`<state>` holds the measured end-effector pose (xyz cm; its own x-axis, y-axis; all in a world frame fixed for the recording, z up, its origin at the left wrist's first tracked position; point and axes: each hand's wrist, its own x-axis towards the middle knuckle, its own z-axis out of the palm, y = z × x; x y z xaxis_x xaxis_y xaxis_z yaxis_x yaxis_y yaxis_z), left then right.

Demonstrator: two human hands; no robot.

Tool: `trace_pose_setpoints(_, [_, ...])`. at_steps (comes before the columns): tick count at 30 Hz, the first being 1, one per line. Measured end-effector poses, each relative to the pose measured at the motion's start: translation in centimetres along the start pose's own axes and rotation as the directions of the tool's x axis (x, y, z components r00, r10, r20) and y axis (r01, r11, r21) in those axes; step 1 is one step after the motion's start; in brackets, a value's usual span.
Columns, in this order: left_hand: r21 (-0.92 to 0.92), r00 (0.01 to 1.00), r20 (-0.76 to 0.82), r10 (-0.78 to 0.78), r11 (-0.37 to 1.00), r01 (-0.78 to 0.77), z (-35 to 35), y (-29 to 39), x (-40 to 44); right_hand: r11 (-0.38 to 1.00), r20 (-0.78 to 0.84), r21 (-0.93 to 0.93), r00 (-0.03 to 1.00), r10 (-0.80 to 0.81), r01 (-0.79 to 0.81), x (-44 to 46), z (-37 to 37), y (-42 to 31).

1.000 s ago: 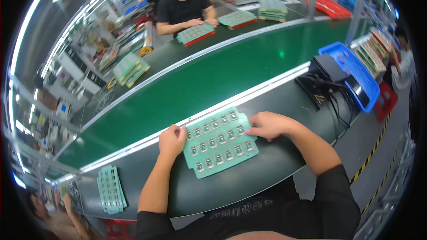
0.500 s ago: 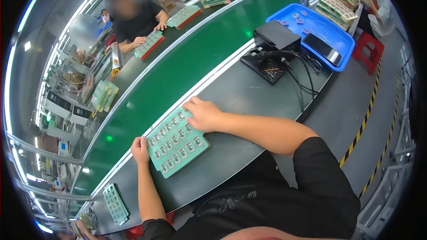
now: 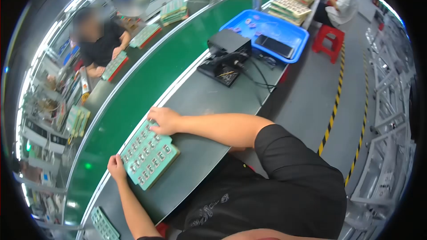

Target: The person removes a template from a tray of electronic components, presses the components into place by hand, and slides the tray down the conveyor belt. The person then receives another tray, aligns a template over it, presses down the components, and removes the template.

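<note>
A light green tray (image 3: 153, 169) with rows of small silver-and-dark parts lies on the grey bench, tilted beside the green belt. My left hand (image 3: 116, 167) is closed on its left edge, fingers curled. Over the far right corner, my right hand (image 3: 164, 121) grips the tray with bent fingers and covers part of the top row. A second green tray (image 3: 105, 224) rests on the bench below my left forearm.
A black soldering station (image 3: 229, 44) with cables stands on the bench to the right. Behind it, a blue bin (image 3: 284, 29) holds a dark phone (image 3: 273, 46) and small purple parts. Across the green belt (image 3: 133, 89), a person (image 3: 100, 44) handles another tray. A red stool (image 3: 329, 42) stands in the aisle.
My view has swung to the right, so the whole scene sits farther left. Both hands keep their hold on the tray, which stays on the bench.
</note>
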<state>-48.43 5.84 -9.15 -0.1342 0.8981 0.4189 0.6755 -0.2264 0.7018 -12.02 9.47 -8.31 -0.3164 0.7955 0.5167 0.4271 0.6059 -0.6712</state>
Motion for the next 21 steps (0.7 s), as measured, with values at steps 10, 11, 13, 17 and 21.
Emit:
trace_pose_setpoints(10, [-0.273,0.990,0.141,0.019,0.962,0.020,-0.4,-0.9,-0.2,0.995,0.049,0.100,0.999,-0.008,0.003,0.4,-0.4,0.3])
trace_pose_setpoints(11, [-0.326,0.988,0.142,0.054,0.945,-0.005,-0.3,-1.4,-0.2,0.993,0.039,0.116,0.999,-0.024,0.019,0.3,-0.4,0.4])
trace_pose_setpoints(13, [-0.284,0.976,0.087,0.201,0.944,-0.169,-1.0,4.3,-1.0,0.996,0.078,0.070,0.995,-0.055,0.050,0.4,-1.2,-0.5])
trace_pose_setpoints(17, [-0.196,0.887,0.348,0.304,0.949,-0.248,-2.0,5.4,-1.0,0.989,0.058,0.026,0.988,-0.144,0.142,0.1,-0.8,0.2])
trace_pose_setpoints(21, [-0.214,0.902,0.347,0.256,0.958,-0.189,-1.2,3.5,-1.0,0.997,0.115,0.058,0.991,-0.063,0.057,0.5,-0.6,0.1])
